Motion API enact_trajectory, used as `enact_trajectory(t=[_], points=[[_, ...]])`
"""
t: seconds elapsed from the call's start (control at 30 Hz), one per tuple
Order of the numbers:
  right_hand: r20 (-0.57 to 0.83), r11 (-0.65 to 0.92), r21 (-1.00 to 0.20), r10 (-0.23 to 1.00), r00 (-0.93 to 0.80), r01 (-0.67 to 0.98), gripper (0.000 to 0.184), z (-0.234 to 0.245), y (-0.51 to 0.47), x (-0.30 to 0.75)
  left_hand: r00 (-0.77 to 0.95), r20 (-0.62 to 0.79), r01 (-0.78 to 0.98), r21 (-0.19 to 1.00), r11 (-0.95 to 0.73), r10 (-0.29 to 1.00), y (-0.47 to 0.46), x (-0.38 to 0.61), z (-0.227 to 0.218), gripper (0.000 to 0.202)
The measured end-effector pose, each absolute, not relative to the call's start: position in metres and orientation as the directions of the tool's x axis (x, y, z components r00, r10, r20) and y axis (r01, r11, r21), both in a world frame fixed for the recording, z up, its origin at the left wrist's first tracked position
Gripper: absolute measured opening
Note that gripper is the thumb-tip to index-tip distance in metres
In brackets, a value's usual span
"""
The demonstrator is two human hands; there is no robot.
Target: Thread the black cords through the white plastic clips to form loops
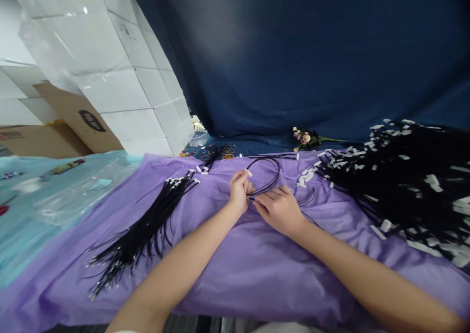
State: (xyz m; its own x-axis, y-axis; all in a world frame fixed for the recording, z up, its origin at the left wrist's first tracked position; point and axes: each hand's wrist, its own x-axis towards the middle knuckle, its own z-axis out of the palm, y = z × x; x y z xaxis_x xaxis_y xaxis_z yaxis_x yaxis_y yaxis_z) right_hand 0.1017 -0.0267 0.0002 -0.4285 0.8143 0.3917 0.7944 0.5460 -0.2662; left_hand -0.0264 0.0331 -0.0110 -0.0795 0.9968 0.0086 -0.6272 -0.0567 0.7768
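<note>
My left hand (239,190) is closed on a few thin black cords (278,172), which curve out to the right in a loop. A small white tag pokes out above its thumb. Close beside it, my right hand (282,209) has its bent fingers on the lower strands of the same loop, near a short cord end between the hands. Its fingertips are partly hidden. Left of my hands lies a long bundle of black cords (147,225) with white tags at the upper end.
A big heap of black cords with white tags (400,181) covers the right side of the purple cloth (235,274). Behind are artificial flowers (304,137) and a dark blue curtain (312,54). White boxes (121,93) stand stacked at left, near a plastic bag (81,196).
</note>
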Motion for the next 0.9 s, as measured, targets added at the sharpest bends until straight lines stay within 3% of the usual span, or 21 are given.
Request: enact_trajectory(t=[0.37,0.53,0.7,0.9], points=[[0.235,0.301,-0.547,0.951,-0.201,0.781,0.025,-0.019,-0.018,0.098,-0.077,-0.006,-0.685,0.727,-0.048,0.997,0.044,-0.023,-0.02,0.024],[0.182,0.286,-0.627,0.958,-0.222,0.725,0.023,-0.018,-0.008,0.099,-0.025,-0.01,-0.686,0.727,-0.01,1.0,0.044,-0.025,-0.022,0.024],[0.203,0.345,-0.63,0.938,-0.281,0.696,0.02,-0.013,-0.001,0.102,-0.002,0.001,-0.682,0.732,-0.002,1.0,0.038,-0.025,-0.021,0.024],[0.291,0.416,-0.519,0.908,-0.303,0.747,0.02,-0.009,-0.005,0.101,-0.013,-0.003,-0.66,0.752,-0.007,1.0,0.037,-0.024,-0.019,0.024]])
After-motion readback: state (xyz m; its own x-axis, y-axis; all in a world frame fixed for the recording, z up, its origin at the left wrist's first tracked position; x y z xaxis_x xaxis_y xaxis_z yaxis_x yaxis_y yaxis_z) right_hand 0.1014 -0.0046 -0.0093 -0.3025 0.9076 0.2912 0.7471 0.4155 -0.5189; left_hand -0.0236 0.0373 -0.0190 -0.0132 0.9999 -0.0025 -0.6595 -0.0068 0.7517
